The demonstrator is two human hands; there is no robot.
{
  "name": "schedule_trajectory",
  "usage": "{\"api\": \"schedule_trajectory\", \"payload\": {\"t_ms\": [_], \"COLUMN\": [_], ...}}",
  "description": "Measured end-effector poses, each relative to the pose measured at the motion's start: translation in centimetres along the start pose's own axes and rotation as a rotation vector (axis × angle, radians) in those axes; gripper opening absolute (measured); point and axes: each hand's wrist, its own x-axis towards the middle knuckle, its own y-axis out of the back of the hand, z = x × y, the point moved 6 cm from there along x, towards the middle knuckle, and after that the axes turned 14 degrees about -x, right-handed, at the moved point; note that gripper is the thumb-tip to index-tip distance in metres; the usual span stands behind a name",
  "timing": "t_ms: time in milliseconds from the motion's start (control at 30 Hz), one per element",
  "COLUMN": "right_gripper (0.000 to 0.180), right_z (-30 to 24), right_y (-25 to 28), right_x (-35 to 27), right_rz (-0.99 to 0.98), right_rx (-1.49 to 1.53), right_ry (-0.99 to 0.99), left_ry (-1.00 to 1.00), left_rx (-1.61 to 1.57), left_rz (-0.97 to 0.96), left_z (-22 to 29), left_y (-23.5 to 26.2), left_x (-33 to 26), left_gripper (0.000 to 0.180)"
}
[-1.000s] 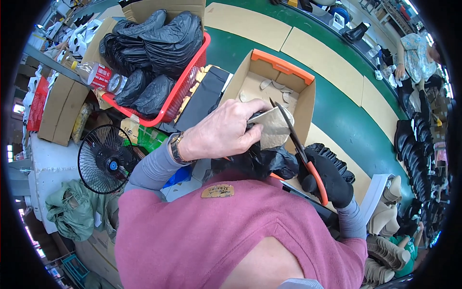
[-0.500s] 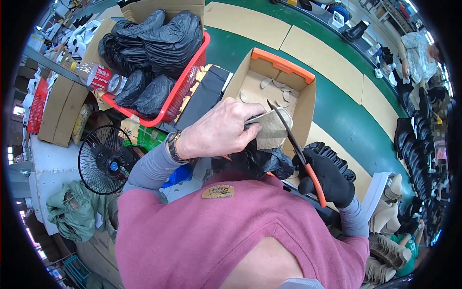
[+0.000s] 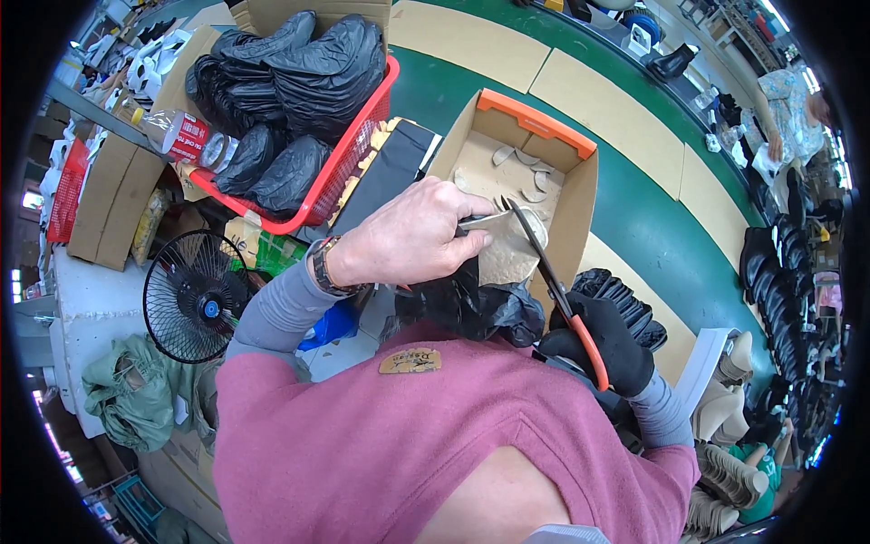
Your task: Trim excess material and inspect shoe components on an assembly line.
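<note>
My bare left hand [image 3: 408, 231] pinches a stiff beige piece [image 3: 503, 261], with its thumb and forefinger on the left edge. In my black-gloved right hand [image 3: 616, 340] is a pair of scissors [image 3: 589, 349] with orange handles. Their dark blades point up and left, lying across the right part of the beige piece, tips slightly apart. Black plastic [image 3: 494, 313] bunches below the piece; what it wraps is hidden. Just beyond my hands stands an open cardboard box [image 3: 573, 213] with an orange rim strip. Several curved offcuts [image 3: 536, 193] lie inside it.
A red basket [image 3: 319, 207] of black plastic-wrapped items stands at the far left, a plastic bottle [image 3: 186, 138] on its edge. A black fan [image 3: 201, 295] is at my left. More black-wrapped items [image 3: 621, 304] lie beyond my right hand. Another person [image 3: 788, 118] is at the far right.
My right hand has shifted slightly left and nearer to me with the scissors. The blade tips now show apart. The beige piece has tilted slightly in my left hand.
</note>
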Motion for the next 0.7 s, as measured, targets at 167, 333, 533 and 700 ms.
{"api": "schedule_trajectory", "payload": {"t_ms": [167, 333, 533, 700], "right_gripper": [0.044, 0.061, 0.061, 0.056], "right_z": [-0.7, -0.3, -0.2, 0.9], "right_y": [0.7, 0.6, 0.2, -0.7], "right_x": [0.6, 0.5, 0.2, -0.1], "right_rz": [0.035, -0.087, -0.129, -0.066], "right_rx": [0.062, 0.13, 0.054, 0.057], "right_ry": [0.104, -0.176, -0.168, -0.238], "left_ry": [-0.058, -0.169, -0.087, -0.007], "left_rx": [0.022, -0.01, 0.008, -0.081], "left_rz": [-0.029, -0.016, -0.049, -0.091], "left_z": [0.8, 1.5, 1.3, 0.7], "left_y": [0.0, -0.1, 0.2, 0.3], "left_x": [0.1, 0.0, 0.1, 0.2], "left_gripper": [0.024, 0.023, 0.023, 0.024]}}
